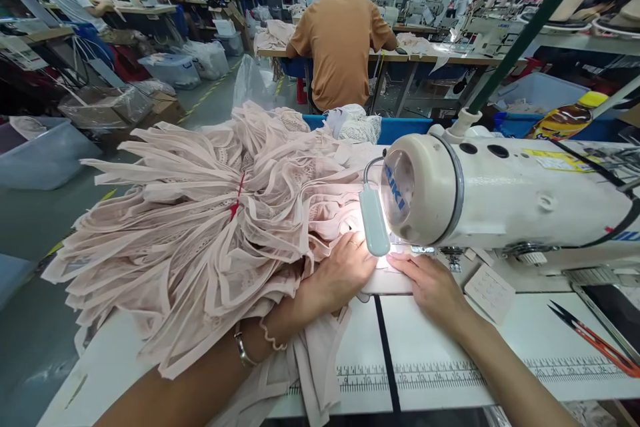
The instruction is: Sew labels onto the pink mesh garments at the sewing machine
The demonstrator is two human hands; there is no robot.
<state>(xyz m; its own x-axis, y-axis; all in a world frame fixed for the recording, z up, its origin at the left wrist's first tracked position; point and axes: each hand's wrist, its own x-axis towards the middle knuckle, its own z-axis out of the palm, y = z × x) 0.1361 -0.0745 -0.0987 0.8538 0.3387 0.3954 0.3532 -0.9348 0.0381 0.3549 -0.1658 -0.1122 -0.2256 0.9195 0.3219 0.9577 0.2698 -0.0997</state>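
**Inspector A:** Left of the sewing machine, a tied bundle of pink lace pieces is heaped on the tabletop. The left hand lies flat, fingers spread narrow, pressing the pink piece just in front of the machine head, under the lamp.

**Inspector B:** And right of that?

**Inspector A:** The right hand rests open on the same piece, fingertips at the needle area, gripping nothing. Red snips lie far right of the machine. In my judgement, both palms should keep the fabric flat and taut, fingertips clear of the needle.
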